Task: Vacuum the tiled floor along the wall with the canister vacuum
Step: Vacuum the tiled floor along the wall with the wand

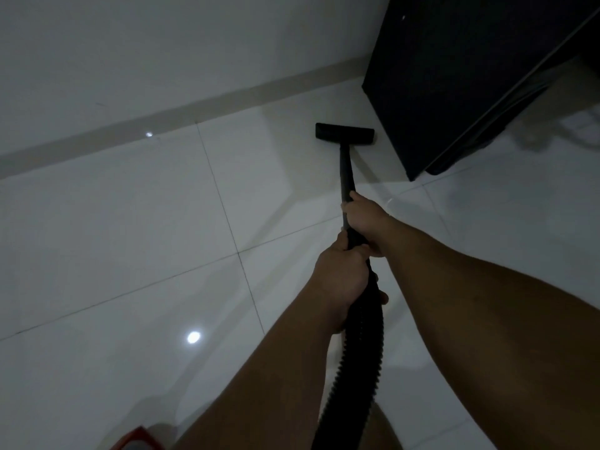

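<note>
A black vacuum wand (346, 172) runs from my hands down to a flat black floor nozzle (344, 134) resting on the glossy white tiled floor (130, 238), close to the base of the wall (130, 60). My right hand (365, 222) grips the wand higher up. Just behind it, my left hand (341, 280) grips the end where the ribbed black hose (357, 368) joins. The hose drops toward the bottom edge. A red and grey corner of the canister (138, 440) shows at the bottom left.
A dark cabinet (454, 76) stands on the floor right beside the nozzle, against the wall. A grey skirting strip (181, 112) runs along the wall's foot. Ceiling-light reflections glint on the tiles. Pale objects lie blurred at the far right.
</note>
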